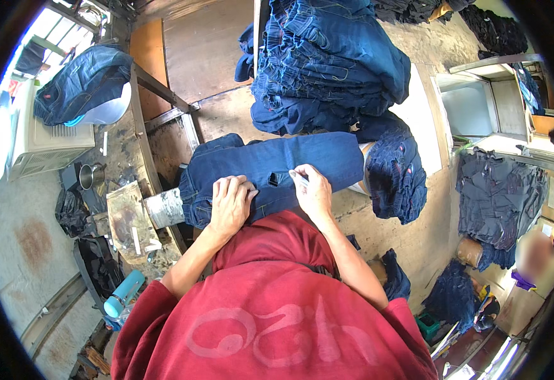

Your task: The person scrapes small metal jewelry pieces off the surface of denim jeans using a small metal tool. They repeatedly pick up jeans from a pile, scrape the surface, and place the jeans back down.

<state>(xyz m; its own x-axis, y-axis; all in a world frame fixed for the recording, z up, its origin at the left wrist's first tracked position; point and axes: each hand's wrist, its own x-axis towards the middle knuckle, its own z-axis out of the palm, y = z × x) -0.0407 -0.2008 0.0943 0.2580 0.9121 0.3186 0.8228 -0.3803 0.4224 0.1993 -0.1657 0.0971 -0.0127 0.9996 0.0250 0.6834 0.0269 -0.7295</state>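
Note:
A dark blue pair of jeans (pixel 245 161) is pulled over a horizontal cylindrical form in front of me, its pale left end (pixel 165 209) sticking out. My left hand (pixel 229 199) presses on the denim with its fingers bent and closed on the cloth. My right hand (pixel 314 193) pinches a small pale piece (pixel 300 180) whose kind I cannot make out. It is held against the jeans beside a small dark hole (pixel 277 180) in the cloth. Between the two hands lies that worn spot. The underside of the form is hidden by the denim.
A tall pile of folded jeans (pixel 334 57) stands just beyond the form. More denim (pixel 396 171) hangs over the right end. At left are a wooden workbench (pixel 125 218), a metal mug (pixel 91 176) and a turquoise bottle (pixel 125 293). Dark garments (pixel 502 196) lie at right, near another person (pixel 535 256).

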